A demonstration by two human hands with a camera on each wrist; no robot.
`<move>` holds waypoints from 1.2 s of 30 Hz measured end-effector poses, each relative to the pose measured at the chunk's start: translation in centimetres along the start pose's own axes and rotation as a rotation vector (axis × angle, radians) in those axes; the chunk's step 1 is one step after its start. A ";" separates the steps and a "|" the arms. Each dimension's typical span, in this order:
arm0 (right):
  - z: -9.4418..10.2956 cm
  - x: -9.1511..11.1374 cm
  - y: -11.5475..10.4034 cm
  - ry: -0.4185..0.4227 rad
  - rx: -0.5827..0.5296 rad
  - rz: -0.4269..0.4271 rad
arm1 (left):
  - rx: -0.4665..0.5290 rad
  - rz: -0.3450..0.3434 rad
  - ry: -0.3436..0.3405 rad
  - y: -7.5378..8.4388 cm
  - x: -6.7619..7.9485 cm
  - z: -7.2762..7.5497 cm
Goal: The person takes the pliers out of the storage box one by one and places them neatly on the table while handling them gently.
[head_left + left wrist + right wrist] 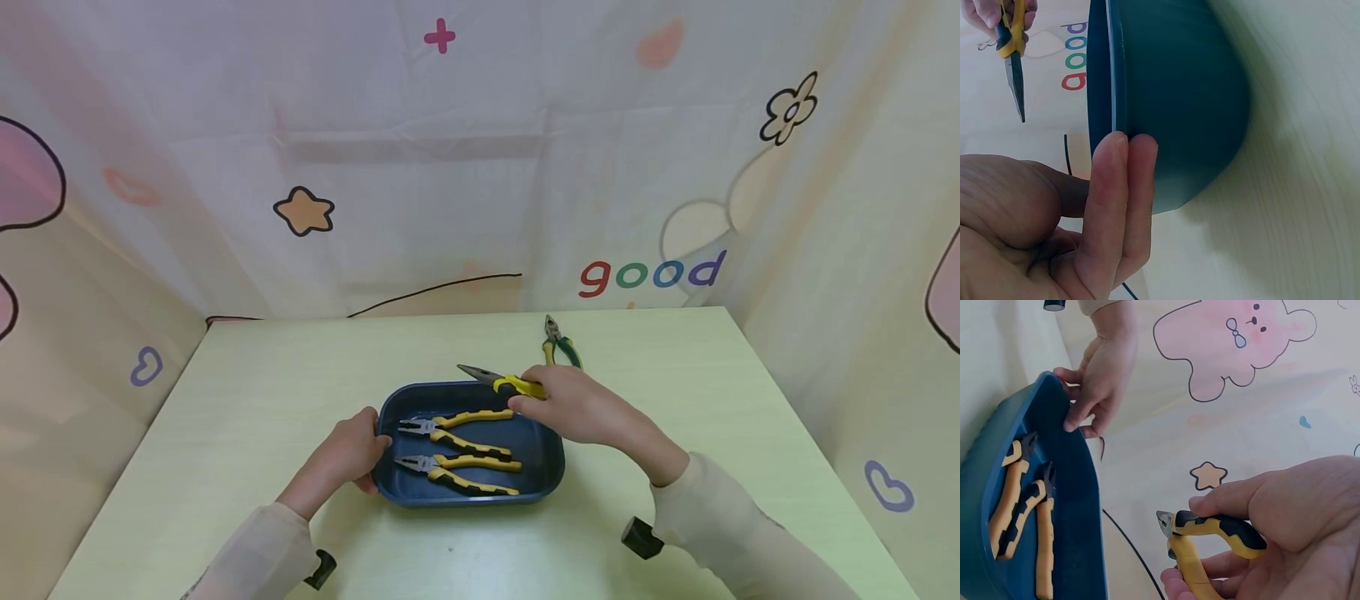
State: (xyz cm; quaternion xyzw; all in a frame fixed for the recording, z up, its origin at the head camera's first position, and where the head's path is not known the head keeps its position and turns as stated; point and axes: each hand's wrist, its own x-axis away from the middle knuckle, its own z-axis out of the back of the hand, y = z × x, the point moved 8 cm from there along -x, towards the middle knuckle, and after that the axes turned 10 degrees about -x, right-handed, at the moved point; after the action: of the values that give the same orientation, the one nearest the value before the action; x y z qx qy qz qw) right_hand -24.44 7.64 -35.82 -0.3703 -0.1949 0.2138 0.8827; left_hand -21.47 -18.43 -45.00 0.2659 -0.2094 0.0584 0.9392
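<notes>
My left hand (pixel 348 450) pinches the left rim of a dark blue rectangular tray (pixel 538 462), thumb inside and fingers outside. My right hand (pixel 577 406) holds long-nose pliers (pixel 523 386) by their yellow-and-black handles, above the tray's back right part. Their slim tip points left; in the right wrist view the pliers (pixel 1200 550) appear foreshortened between thumb and fingers. Inside the tray lie two pairs of yellow-and-black pliers, one pair (pixel 480 415) toward the back and another pair (pixel 480 461) nearer the front, heads to the left and handles spread.
Another pair of pliers (pixel 553 332), with green-and-yellow handles, lies on the pale table (pixel 262 400) behind the right hand, its handle ends partly hidden. A printed curtain (pixel 450 208) stands behind the table's back edge and along both sides.
</notes>
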 end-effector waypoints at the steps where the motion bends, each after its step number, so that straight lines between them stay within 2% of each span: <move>1: 0.2 0.1 0.1 0.005 0.000 0.001 | -0.002 0.002 -0.001 0.0 0.0 0.0; 18: 3.6 1.2 0.8 0.085 0.014 -0.016 | -0.005 -0.005 -0.001 0.0 0.1 0.0; 36: 5.5 2.0 2.0 0.143 -0.009 -0.071 | -0.014 -0.026 0.010 0.0 0.1 0.0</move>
State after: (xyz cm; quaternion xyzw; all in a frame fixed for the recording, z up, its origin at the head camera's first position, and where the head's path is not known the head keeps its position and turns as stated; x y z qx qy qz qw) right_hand -25.94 13.07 -33.33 -0.3816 -0.1455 0.1548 0.8996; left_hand -21.39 -18.49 -44.95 0.2618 -0.2015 0.0459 0.9427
